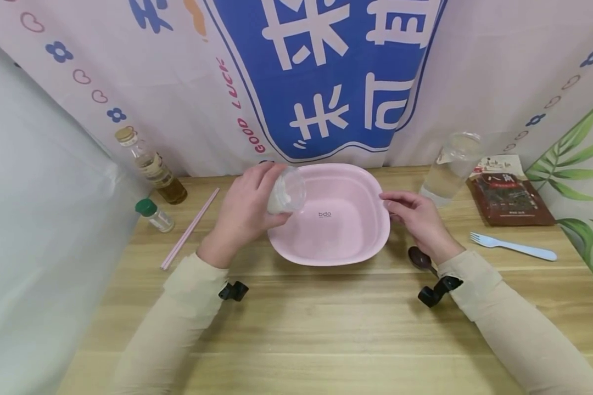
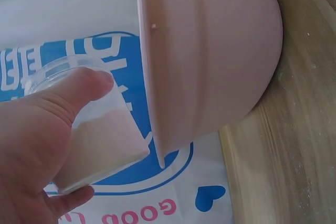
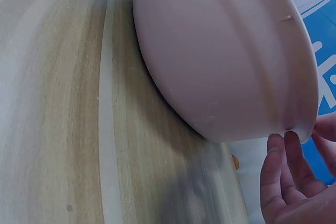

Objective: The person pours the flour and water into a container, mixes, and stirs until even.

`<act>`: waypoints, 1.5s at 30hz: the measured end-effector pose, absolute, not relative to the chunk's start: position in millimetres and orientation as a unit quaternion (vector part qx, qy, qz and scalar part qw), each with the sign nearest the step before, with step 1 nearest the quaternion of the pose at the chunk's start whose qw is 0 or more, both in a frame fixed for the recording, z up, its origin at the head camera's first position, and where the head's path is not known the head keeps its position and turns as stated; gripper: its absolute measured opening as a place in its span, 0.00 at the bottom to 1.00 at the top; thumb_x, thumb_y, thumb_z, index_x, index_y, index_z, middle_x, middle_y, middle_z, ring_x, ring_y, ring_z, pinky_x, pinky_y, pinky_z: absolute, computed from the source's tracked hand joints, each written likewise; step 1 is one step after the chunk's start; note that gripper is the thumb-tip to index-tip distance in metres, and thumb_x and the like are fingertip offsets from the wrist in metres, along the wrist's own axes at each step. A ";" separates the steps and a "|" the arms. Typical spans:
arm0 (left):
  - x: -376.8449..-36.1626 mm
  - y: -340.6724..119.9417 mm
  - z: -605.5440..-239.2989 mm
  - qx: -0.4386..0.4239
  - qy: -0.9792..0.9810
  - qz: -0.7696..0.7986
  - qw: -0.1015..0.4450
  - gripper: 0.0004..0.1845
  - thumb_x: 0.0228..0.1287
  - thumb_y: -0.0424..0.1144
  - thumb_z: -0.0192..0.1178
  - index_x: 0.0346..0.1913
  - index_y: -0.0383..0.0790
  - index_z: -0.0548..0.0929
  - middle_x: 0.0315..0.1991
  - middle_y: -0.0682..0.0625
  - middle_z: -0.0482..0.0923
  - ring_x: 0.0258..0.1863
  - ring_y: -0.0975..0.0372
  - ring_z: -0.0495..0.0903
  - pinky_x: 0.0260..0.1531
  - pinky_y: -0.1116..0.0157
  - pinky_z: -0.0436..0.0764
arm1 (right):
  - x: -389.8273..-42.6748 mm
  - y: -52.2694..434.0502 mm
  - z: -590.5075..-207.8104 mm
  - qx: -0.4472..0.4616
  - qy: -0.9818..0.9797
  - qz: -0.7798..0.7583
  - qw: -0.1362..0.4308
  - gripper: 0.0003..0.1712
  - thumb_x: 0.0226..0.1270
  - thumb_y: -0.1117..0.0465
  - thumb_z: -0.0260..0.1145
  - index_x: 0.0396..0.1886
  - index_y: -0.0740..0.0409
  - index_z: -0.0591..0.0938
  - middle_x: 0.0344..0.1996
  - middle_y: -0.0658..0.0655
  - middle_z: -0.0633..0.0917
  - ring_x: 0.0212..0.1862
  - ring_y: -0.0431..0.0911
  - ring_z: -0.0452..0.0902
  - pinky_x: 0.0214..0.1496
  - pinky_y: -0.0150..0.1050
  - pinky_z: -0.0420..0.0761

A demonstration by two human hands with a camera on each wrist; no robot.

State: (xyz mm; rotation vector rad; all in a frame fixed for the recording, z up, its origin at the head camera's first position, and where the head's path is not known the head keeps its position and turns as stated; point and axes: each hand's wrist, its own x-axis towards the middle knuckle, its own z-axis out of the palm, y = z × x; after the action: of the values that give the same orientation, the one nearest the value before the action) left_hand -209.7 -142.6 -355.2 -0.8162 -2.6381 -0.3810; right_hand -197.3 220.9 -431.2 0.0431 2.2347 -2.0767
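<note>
A pink basin (image 1: 356,181) marked "bdo" sits mid-table; its outer wall fills the wrist views (image 2: 210,51) (image 3: 220,56). My left hand (image 1: 244,211) grips a clear plastic cup (image 1: 287,191) holding white powder, tilted over the basin's left rim. In the left wrist view the thumb wraps the cup (image 2: 100,140), powder banked low inside. My right hand (image 1: 415,216) rests on the basin's right rim with fingers lightly curled; its fingertips (image 3: 275,156) touch the rim's underside.
At left stand an oil bottle (image 1: 150,164), a small green-capped jar (image 1: 154,214) and pink chopsticks (image 1: 190,227). At right are a clear water bottle (image 1: 449,167), a brown spice packet (image 1: 509,195), a pale blue fork (image 1: 514,247) and a dark spoon (image 1: 419,258). A printed curtain hangs behind.
</note>
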 end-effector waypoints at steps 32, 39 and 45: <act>-209.6 -123.2 -366.0 -0.361 -0.907 -0.032 0.214 0.50 0.55 0.50 0.85 0.77 0.51 0.68 0.74 0.41 0.73 0.73 0.44 0.72 0.75 0.43 0.74 | -198.1 221.6 -432.5 0.012 0.741 -0.669 0.045 0.23 0.83 0.60 0.64 0.68 0.69 0.81 0.50 0.39 0.87 0.48 0.32 0.86 0.52 0.28 0.87; -209.2 -120.4 -368.1 -0.368 -0.903 -0.015 0.221 0.52 0.52 0.49 0.87 0.77 0.52 0.68 0.74 0.42 0.73 0.73 0.45 0.71 0.76 0.44 0.74 | -198.3 221.9 -431.6 0.012 0.736 -0.675 0.045 0.23 0.82 0.61 0.65 0.68 0.70 0.81 0.50 0.40 0.87 0.47 0.33 0.86 0.51 0.28 0.87; -209.8 -120.6 -369.4 -0.367 -0.902 -0.007 0.226 0.53 0.51 0.49 0.88 0.78 0.53 0.68 0.74 0.42 0.73 0.74 0.45 0.71 0.77 0.45 0.72 | -197.2 222.5 -431.0 0.007 0.738 -0.673 0.047 0.25 0.83 0.60 0.65 0.70 0.73 0.79 0.50 0.39 0.87 0.47 0.33 0.86 0.51 0.29 0.87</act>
State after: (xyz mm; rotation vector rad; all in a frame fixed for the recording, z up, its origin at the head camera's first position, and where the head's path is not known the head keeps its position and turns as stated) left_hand -209.8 -120.6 -369.4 -1.0120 -2.4867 -0.0191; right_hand -197.2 222.5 -431.0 0.0215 2.2522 -2.0533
